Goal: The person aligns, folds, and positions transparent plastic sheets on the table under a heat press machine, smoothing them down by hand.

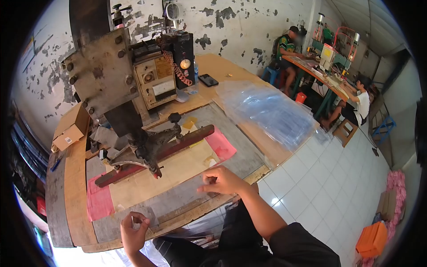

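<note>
A thin clear plastic sheet (pixel 203 230) hangs over the front edge of the worktable, above the person's lap, and its outline is hard to follow. My left hand (pixel 134 232) is closed in a pinch on its left side at the table's front edge. Farther right, my right hand (pixel 224 180) has its fingers curled and pinched over the grey plate; the film at those fingertips is barely visible. Beyond both hands lies a tan sheet (pixel 151 180) with a pink cloth (pixel 100 200) at its left end. Above it is the long reddish bar (pixel 187 139) of a press.
The press head (pixel 100 73) and control box (pixel 155 82) rise at the back left. Stacked clear plastic (pixel 271 111) covers the table's right side, near a phone (pixel 208 80). A cardboard box (pixel 71 127) stands left. Two people sit at machines (pixel 327 55) at the far right.
</note>
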Demonstrator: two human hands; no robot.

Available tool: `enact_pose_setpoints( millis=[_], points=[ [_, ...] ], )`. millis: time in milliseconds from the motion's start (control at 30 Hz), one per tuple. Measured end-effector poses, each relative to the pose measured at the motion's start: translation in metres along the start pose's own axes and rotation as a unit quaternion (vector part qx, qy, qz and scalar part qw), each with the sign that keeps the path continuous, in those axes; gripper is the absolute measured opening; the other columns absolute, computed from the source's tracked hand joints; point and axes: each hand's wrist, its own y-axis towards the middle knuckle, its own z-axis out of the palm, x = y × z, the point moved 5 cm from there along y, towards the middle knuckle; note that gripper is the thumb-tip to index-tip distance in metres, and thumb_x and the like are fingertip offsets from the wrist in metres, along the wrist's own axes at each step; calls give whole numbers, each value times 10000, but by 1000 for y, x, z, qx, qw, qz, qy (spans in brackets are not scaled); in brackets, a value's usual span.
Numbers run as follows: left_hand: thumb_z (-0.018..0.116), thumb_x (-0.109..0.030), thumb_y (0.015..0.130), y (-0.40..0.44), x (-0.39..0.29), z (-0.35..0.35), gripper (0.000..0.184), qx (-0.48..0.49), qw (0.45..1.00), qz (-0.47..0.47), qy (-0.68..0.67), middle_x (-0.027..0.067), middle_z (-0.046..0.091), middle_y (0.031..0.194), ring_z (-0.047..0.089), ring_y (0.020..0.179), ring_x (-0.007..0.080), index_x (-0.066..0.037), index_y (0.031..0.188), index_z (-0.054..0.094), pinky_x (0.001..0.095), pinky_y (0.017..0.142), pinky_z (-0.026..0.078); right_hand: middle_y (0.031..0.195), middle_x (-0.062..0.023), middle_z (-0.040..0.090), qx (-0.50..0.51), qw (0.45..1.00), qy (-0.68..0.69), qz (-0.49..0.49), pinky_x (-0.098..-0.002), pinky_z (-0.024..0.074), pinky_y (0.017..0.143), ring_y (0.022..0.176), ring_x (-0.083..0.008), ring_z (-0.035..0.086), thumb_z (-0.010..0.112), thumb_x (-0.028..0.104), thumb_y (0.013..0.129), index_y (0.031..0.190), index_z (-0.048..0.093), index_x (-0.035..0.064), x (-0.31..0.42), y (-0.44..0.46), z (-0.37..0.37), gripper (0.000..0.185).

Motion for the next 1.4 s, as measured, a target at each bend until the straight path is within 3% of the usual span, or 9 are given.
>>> enact_pose_setpoints(
  millis=[200, 367, 600, 767, 867, 1033, 1233, 1300, 1400],
  points=[
    [726, -27, 1026, -15, -10, 2, 137, -45, 957, -160, -237, 143, 781, 929, 767, 818, 204, 83, 1054, 649, 324, 740, 598, 702, 7, 591, 41, 998, 36, 9, -304, 434, 624, 677, -93, 524, 913, 315, 921, 806, 633, 45, 22, -21, -23, 406],
    [615, -255, 1139, -13, 3, -2, 337, 39, 947, -151, -281, 241, 806, 1136, 788, 984, 263, 75, 1114, 680, 366, 891, 600, 718, -3, 633, 54, 997, 44, -26, -310, 447, 599, 661, -94, 547, 921, 284, 908, 814, 662, 37, 41, -27, -30, 370],
    [555, -276, 1148, -19, 35, -6, 343, 35, 860, -215, -462, 258, 777, 1238, 744, 1198, 308, -3, 997, 698, 401, 939, 568, 667, -37, 590, 41, 979, -198, -20, -312, 439, 610, 626, -136, 540, 926, 244, 890, 824, 694, 35, 60, -36, -70, 319],
    [511, -254, 1117, -28, 18, -5, 441, 90, 854, -204, -470, 319, 725, 1301, 701, 1266, 453, 117, 1292, 675, 516, 1081, 543, 639, -21, 579, -3, 985, -172, -15, -281, 419, 604, 603, -118, 526, 913, 187, 898, 850, 710, 31, 58, -47, -76, 261],
    [489, -245, 1083, -34, 13, 7, 543, 277, 739, -139, -598, 357, 675, 1389, 659, 1314, 505, 138, 1453, 595, 543, 1144, 513, 691, -21, 627, -6, 987, -102, 126, -276, 434, 622, 636, -100, 555, 906, 143, 899, 900, 731, 21, 53, -53, -85, 214],
    [532, -191, 1054, -37, 3, 23, 558, 282, 754, -110, -583, 389, 508, 1586, 552, 1461, 507, 103, 1528, 549, 562, 1164, 509, 814, -31, 658, -26, 994, -107, 7, -284, 456, 602, 663, -92, 562, 855, 87, 946, 970, 756, -5, 57, -53, -83, 138],
    [679, -198, 1046, -40, -22, 26, 605, 304, 797, -80, -516, 411, 567, 1511, 605, 1402, 510, 144, 1522, 528, 540, 1154, 513, 897, -33, 647, -35, 994, -64, 86, -254, 448, 629, 682, -86, 573, 856, 36, 923, 962, 764, 4, 65, -57, -80, 105],
    [644, -363, 1097, -40, -29, 27, 678, 319, 872, -56, -367, 364, 647, 1447, 642, 1379, 450, 162, 1510, 529, 487, 1141, 518, 901, -28, 644, -44, 994, -76, 64, -255, 447, 633, 689, -82, 574, 870, 23, 901, 973, 770, 6, 65, -55, -78, 124],
    [454, -432, 1186, -42, -13, 27, 668, 306, 828, -107, -458, 244, 727, 1397, 695, 1320, 359, 136, 1530, 529, 416, 1119, 526, 905, -23, 642, -54, 995, -75, 46, -256, 445, 641, 702, -81, 578, 898, 1, 857, 999, 780, 8, 69, -56, -78, 185]
  ],
)
